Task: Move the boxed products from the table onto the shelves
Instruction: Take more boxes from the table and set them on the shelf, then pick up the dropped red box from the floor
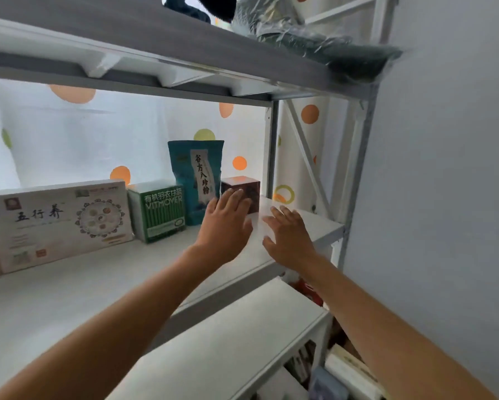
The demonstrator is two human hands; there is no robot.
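Observation:
A row of products stands on the white middle shelf (69,287): a wide white box (57,223) at the left, then a green box (159,212), a teal pouch (196,177) and a small dark brown box (247,186) at the right. My left hand (225,226) is stretched out with straight fingers, its fingertips over the front of the brown box. My right hand (288,235) is flat with spread fingers just right of it, above the shelf's bare right end. Neither hand holds anything.
An upper shelf (156,53) carries plastic-wrapped dark items (314,39). A lower shelf (242,336) shows below, with books or boxes (343,370) under it. A grey wall (444,197) closes the right side. A dotted white curtain (69,134) hangs behind.

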